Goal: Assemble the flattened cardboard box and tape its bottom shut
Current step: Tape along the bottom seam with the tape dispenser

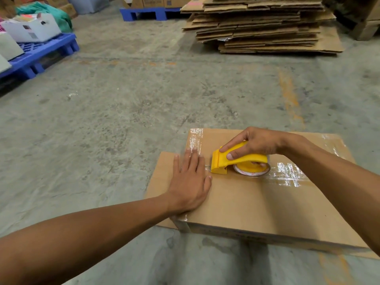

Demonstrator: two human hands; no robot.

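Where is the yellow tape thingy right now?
The yellow tape dispenser sits on top of the cardboard box, low and right of centre, gripped by the right hand, beside the flat left hand.

We're on a warehouse floor here: bare, stained concrete floor [123, 95], a tall stack of flattened cartons [265, 25] at the back, blue plastic pallets [41, 54] loaded with boxes, and more cartons on another pallet [150, 13].
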